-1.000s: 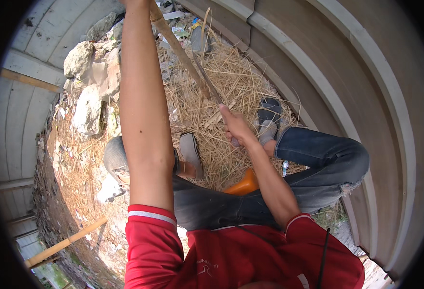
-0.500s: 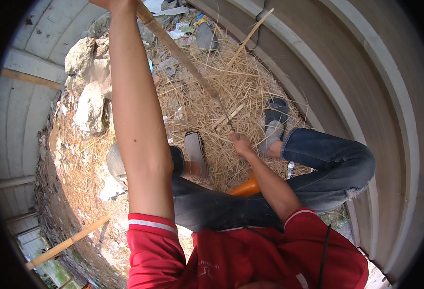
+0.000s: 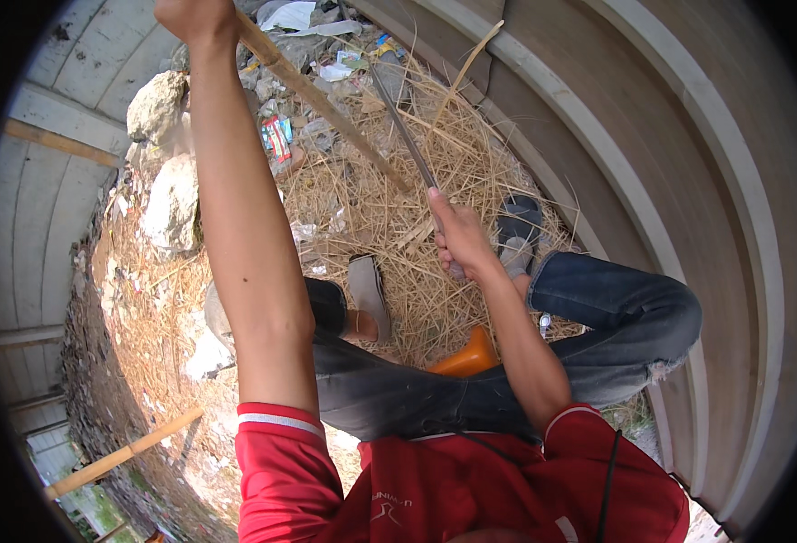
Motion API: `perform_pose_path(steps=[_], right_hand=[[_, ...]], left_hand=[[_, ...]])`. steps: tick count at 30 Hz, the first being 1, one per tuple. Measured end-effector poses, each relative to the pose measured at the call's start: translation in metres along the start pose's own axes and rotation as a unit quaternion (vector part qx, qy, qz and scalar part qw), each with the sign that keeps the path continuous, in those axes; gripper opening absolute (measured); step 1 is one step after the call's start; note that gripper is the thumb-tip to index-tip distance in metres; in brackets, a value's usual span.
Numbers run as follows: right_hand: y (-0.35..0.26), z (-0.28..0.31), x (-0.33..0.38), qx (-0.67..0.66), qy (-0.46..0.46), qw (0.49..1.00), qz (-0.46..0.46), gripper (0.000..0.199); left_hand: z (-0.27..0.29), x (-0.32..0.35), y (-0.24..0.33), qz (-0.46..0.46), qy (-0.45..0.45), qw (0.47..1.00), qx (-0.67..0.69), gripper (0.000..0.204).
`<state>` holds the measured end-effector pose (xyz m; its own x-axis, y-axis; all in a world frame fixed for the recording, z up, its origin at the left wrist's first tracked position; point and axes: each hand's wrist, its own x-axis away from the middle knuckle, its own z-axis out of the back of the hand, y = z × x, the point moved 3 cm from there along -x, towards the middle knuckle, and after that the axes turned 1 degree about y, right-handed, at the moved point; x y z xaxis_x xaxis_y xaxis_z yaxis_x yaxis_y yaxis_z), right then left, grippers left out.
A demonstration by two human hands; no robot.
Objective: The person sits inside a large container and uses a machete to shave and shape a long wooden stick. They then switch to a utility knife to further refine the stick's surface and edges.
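Note:
A long bamboo pole (image 3: 322, 100) slants down from my left hand (image 3: 195, 16), which is closed round its upper part at the upper edge of the view. Its lower end rests among the straw-like shavings (image 3: 435, 299) between my feet. My right hand (image 3: 460, 237) is closed round the handle of a long knife (image 3: 401, 122). The narrow dark blade points forward and slightly left, to the right of the pole and apart from it. Part of my left hand is cut off by the picture's edge.
I sit on an orange plastic stool (image 3: 471, 355). Large pale rocks (image 3: 172, 201) lie left, litter (image 3: 276, 138) ahead. A corrugated metal wall (image 3: 688, 163) curves along the right. A bamboo piece (image 3: 127, 451) juts in at lower left. A light strip (image 3: 467, 72) leans near the wall.
My right hand has moved forward and up, and the knife's blade has swung away from the pole to point ahead. My left hand and the pole have shifted slightly left.

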<state>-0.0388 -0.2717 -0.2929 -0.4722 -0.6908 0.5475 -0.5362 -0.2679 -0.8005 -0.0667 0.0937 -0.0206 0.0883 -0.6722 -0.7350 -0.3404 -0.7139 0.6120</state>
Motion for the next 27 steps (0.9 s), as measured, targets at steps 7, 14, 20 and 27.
perform_pose_path(steps=[7,14,20,27], right_hand=[[-0.004,-0.044,0.032,-0.143,0.009,0.898,0.416,0.048],[0.131,0.027,-0.041,0.008,0.065,0.992,-0.112,0.054],[-0.017,-0.014,0.019,0.002,0.022,0.999,0.046,0.054],[-0.127,-0.068,0.102,-0.163,-0.083,0.901,0.393,0.055]], left_hand=[[-0.021,0.013,0.012,0.104,-0.137,0.968,0.18,0.057],[-0.046,0.026,0.021,0.152,-0.199,0.933,0.26,0.057],[-0.041,0.028,0.01,0.114,-0.149,0.968,0.165,0.057],[-0.049,0.034,0.018,0.095,-0.11,0.984,0.103,0.063]])
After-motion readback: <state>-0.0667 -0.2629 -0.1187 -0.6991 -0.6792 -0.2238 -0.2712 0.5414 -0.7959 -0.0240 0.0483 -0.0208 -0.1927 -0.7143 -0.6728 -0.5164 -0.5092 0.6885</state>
